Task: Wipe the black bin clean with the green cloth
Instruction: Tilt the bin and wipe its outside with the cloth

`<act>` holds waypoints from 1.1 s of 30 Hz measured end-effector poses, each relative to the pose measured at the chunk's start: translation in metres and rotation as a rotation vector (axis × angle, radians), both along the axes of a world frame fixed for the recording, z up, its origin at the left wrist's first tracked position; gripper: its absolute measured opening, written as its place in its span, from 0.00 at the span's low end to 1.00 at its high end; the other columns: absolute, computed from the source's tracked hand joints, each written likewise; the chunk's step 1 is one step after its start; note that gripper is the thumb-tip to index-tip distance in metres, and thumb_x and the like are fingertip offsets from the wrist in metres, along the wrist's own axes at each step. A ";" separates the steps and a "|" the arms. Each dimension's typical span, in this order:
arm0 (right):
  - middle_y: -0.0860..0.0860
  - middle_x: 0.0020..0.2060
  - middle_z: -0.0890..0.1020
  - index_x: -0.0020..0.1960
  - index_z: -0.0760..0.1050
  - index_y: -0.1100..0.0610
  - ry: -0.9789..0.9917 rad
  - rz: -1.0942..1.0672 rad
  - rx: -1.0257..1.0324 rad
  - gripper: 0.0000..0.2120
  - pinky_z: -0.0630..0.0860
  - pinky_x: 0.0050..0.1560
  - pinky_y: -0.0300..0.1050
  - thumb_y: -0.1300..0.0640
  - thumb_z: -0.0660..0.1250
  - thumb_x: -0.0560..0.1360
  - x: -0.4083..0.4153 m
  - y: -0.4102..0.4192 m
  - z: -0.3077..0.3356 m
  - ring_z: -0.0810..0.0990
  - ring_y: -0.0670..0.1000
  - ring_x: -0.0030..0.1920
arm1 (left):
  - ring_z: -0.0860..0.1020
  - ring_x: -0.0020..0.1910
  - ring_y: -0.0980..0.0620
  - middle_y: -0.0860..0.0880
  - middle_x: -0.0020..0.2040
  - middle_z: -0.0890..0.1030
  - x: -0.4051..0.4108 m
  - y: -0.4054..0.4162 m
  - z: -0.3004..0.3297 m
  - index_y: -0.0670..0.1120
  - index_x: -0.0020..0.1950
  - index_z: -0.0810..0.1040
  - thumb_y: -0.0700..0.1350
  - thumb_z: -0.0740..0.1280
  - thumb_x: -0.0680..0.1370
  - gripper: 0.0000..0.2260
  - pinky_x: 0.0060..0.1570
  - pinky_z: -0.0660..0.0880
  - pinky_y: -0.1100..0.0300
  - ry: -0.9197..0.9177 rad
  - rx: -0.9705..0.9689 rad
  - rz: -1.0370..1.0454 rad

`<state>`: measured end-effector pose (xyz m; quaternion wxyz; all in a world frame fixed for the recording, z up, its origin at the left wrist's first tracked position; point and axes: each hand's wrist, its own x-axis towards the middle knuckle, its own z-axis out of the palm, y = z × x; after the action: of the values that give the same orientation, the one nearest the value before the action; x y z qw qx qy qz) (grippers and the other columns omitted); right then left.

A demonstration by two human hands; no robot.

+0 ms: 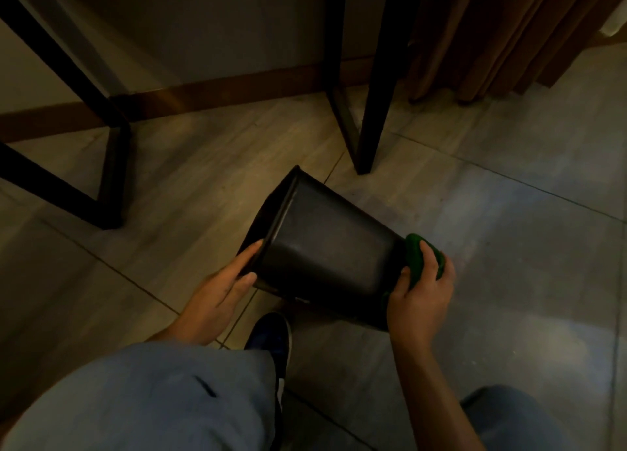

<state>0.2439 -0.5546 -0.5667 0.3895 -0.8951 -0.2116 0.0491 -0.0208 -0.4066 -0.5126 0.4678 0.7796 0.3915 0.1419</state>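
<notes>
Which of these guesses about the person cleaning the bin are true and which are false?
1. The black bin is tipped on its side, its opening facing left. True.
2. The left hand holds the green cloth. False: the right hand holds the green cloth; the left hand grips the bin's rim.
3. The cloth is against the base end of the bin. True.
4. The bin stands upright on a table. False: it is held tilted above the tiled floor.
5. A dark blue shoe shows below the bin. True.
</notes>
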 end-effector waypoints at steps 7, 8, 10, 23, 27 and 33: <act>0.60 0.74 0.69 0.75 0.72 0.55 0.023 -0.001 0.082 0.23 0.67 0.76 0.59 0.63 0.66 0.81 0.010 -0.008 -0.002 0.68 0.62 0.74 | 0.73 0.69 0.64 0.71 0.68 0.73 0.007 -0.005 0.014 0.64 0.74 0.65 0.62 0.57 0.81 0.21 0.65 0.68 0.71 -0.059 0.058 -0.043; 0.59 0.75 0.68 0.74 0.72 0.54 0.030 -0.007 0.086 0.22 0.66 0.76 0.57 0.63 0.66 0.81 0.011 -0.009 0.000 0.68 0.61 0.75 | 0.73 0.67 0.66 0.73 0.66 0.73 0.011 -0.006 0.022 0.66 0.73 0.66 0.63 0.56 0.81 0.20 0.63 0.68 0.74 -0.071 0.077 -0.047; 0.57 0.75 0.67 0.74 0.73 0.53 0.045 -0.019 0.111 0.22 0.64 0.76 0.54 0.64 0.66 0.81 0.013 -0.011 0.003 0.67 0.58 0.75 | 0.73 0.64 0.71 0.77 0.63 0.73 0.022 -0.005 0.040 0.74 0.69 0.66 0.57 0.58 0.83 0.17 0.60 0.67 0.78 -0.104 0.108 -0.048; 0.56 0.73 0.69 0.72 0.74 0.55 0.208 -0.057 0.259 0.22 0.69 0.64 0.25 0.67 0.66 0.80 0.024 -0.027 0.029 0.72 0.48 0.66 | 0.76 0.67 0.57 0.54 0.72 0.75 0.079 0.044 0.037 0.53 0.75 0.70 0.44 0.62 0.83 0.19 0.72 0.69 0.56 -0.062 0.106 0.024; 0.55 0.72 0.70 0.72 0.74 0.52 0.233 -0.064 0.272 0.21 0.71 0.73 0.52 0.66 0.66 0.81 0.024 -0.026 0.025 0.73 0.55 0.71 | 0.81 0.58 0.55 0.52 0.67 0.78 0.100 0.059 0.043 0.66 0.76 0.62 0.49 0.62 0.84 0.23 0.65 0.76 0.51 -0.032 -0.093 0.073; 0.53 0.68 0.75 0.70 0.74 0.43 0.452 -0.172 0.355 0.21 0.77 0.68 0.62 0.62 0.66 0.82 0.027 -0.031 0.015 0.78 0.56 0.66 | 0.79 0.62 0.52 0.41 0.61 0.80 0.102 0.059 0.057 0.69 0.77 0.52 0.41 0.63 0.83 0.33 0.67 0.71 0.56 -0.014 -0.263 0.028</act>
<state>0.2704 -0.5853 -0.5519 0.5799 -0.7940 -0.0483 0.1761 0.0808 -0.3473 -0.4554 0.5668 0.7048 0.4143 0.1014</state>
